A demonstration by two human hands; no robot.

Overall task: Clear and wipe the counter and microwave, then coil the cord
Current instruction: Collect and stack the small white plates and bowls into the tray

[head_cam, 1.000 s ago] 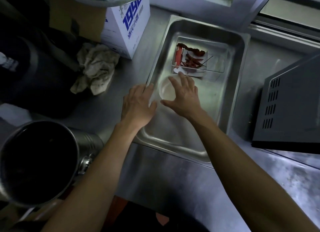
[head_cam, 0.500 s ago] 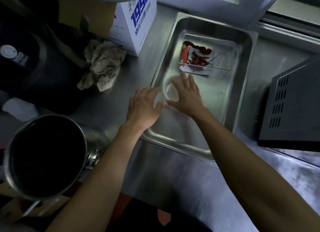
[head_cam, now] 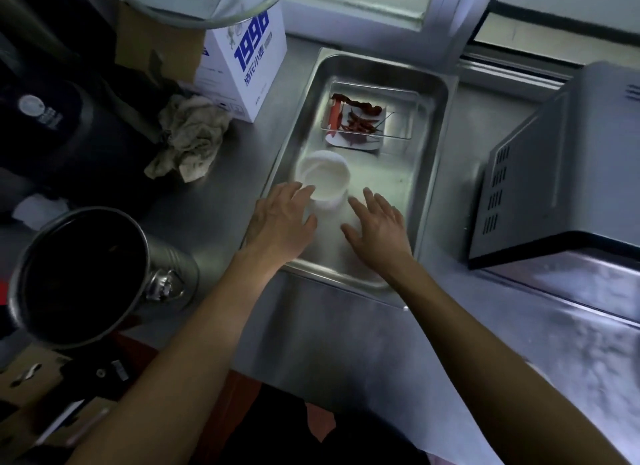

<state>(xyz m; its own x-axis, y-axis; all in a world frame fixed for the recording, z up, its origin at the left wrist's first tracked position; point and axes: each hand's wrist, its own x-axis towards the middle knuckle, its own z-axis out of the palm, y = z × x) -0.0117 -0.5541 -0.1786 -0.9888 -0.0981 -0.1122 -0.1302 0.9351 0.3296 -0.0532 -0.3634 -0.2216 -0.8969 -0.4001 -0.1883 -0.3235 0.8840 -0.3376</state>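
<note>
Head view: your left hand (head_cam: 282, 222) and right hand (head_cam: 375, 223), fingers spread flat, flank the white cup (head_cam: 323, 180) at the tray's (head_cam: 433, 173) near-left corner; it looks light, probably thin-walled, so grip its sides gently.

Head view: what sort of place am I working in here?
Probably a commercial or canteen kitchen: a stainless steel counter, a deep steel tray, a large metal pot and a microwave.

Steel counter (head_cam: 346, 343), dull, smeared at right. Steel tray (head_cam: 431, 173) lying lengthwise mid-counter; inside, white cup (head_cam: 325, 177) upright at near left, clear box of red chillies (head_cam: 360, 119) at far end. Grey microwave (head_cam: 568, 173) just right of tray. Crumpled rag (head_cam: 190, 135) left of tray.
</note>
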